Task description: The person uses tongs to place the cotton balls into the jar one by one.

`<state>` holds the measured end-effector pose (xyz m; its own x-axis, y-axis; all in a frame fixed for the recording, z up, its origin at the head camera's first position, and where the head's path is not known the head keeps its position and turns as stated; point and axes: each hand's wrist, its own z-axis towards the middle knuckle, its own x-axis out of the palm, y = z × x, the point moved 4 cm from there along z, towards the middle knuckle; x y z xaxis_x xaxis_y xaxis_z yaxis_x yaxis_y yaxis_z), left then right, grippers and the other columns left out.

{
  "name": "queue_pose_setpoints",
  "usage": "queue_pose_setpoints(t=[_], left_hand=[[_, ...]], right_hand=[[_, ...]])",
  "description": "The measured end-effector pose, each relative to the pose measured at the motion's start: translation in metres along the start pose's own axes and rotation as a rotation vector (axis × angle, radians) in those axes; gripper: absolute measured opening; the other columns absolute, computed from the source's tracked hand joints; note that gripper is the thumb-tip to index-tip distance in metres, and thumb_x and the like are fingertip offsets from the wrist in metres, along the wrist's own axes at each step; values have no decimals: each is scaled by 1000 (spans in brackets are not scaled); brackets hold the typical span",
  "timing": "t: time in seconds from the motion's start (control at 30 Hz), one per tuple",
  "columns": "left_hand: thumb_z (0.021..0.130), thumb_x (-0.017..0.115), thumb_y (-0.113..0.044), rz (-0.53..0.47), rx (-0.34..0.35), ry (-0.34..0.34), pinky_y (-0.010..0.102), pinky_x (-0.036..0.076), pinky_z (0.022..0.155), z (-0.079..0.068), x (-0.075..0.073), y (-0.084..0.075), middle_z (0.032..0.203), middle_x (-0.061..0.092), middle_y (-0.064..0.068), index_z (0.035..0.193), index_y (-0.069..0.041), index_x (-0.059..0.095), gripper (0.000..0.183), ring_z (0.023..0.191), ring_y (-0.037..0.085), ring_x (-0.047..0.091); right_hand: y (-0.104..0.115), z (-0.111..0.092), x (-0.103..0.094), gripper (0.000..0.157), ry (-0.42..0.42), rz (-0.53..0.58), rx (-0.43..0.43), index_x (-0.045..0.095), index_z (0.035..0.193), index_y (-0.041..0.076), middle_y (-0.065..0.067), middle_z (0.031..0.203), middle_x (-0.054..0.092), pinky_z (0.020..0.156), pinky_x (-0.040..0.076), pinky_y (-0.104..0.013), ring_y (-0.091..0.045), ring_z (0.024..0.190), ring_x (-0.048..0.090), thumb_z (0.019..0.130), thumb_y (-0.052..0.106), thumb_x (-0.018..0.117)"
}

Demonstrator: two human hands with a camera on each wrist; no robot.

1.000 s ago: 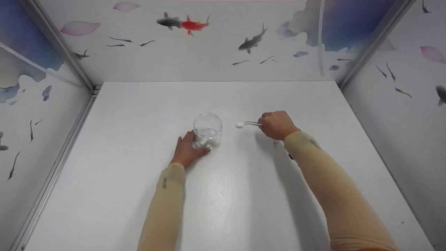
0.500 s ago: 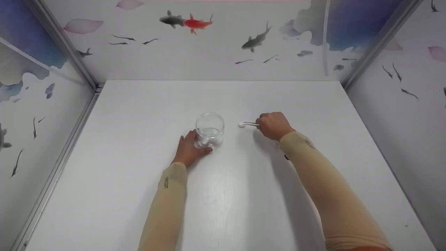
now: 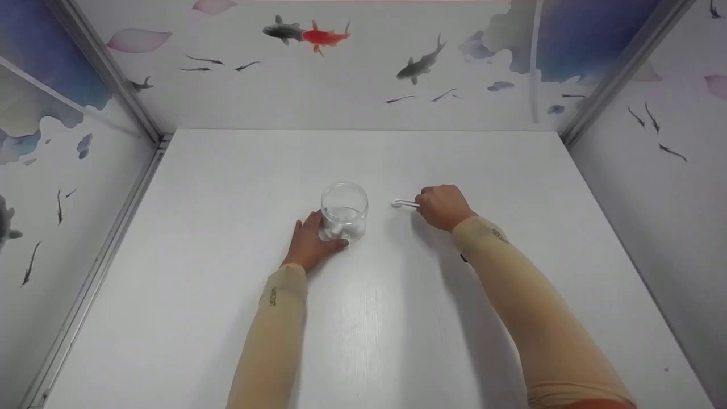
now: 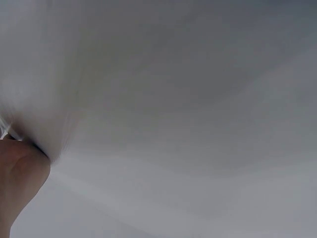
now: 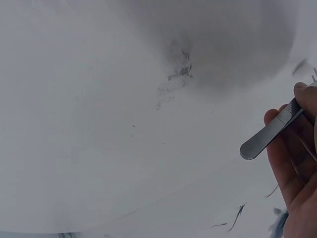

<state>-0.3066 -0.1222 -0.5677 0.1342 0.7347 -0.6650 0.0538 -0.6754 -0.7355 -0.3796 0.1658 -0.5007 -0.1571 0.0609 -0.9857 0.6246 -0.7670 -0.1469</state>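
Observation:
A clear, lidless jar (image 3: 345, 199) stands upright on the white table in the head view. Several white lumps show low inside it, blurred by the wall. My left hand (image 3: 311, 244) grips the jar's lower near-left side, fingers on the left and thumb across the front. To the right, my right hand (image 3: 446, 206) pinches metal tweezers (image 5: 270, 133), whose tips point left. Those tips are at a small white ball (image 3: 395, 203), cotton-like, on the table; whether they clasp it is too small to tell. In the left wrist view only part of my left hand (image 4: 22, 173) shows.
The white table (image 3: 363, 318) is enclosed at the back and both sides by pale panels printed with fish and petals. Grey metal rails (image 3: 113, 68) run along the corners. A beige sleeve covers each forearm.
My right hand has moved left and slightly down, bringing the tweezer tips from just beside the white ball onto it. The left hand stays on the jar. The head view has shifted slightly.

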Motion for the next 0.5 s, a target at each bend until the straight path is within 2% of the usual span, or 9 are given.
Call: queue_pose_setpoints(t=[0.2, 0.37, 0.5], left_hand=[[79, 83, -48, -6, 11, -4, 34, -9, 122, 1, 0, -2, 157, 36, 10, 156, -10, 32, 99, 149, 23, 22], [77, 83, -49, -15, -15, -2, 34, -10, 122, 1, 0, 1, 159, 33, 8, 157, -13, 31, 101, 150, 22, 16], [77, 82, -50, -17, -26, 4, 33, -10, 122, 1, 0, 2, 159, 33, 8, 157, -13, 30, 102, 150, 22, 15]], right_hand=[[0, 0, 2, 13, 17, -47, 7, 77, 91, 4, -10, 79, 69, 56, 58, -37, -20, 57, 57, 94, 12, 67], [1, 0, 1, 20, -37, -82, -4, 71, 75, 4, -7, 66, 62, 42, 49, -36, -17, 49, 44, 93, 8, 63], [0, -1, -2, 19, -77, -61, -11, 69, 71, 5, -6, 63, 61, 39, 46, -36, -16, 48, 42, 89, 6, 64]])
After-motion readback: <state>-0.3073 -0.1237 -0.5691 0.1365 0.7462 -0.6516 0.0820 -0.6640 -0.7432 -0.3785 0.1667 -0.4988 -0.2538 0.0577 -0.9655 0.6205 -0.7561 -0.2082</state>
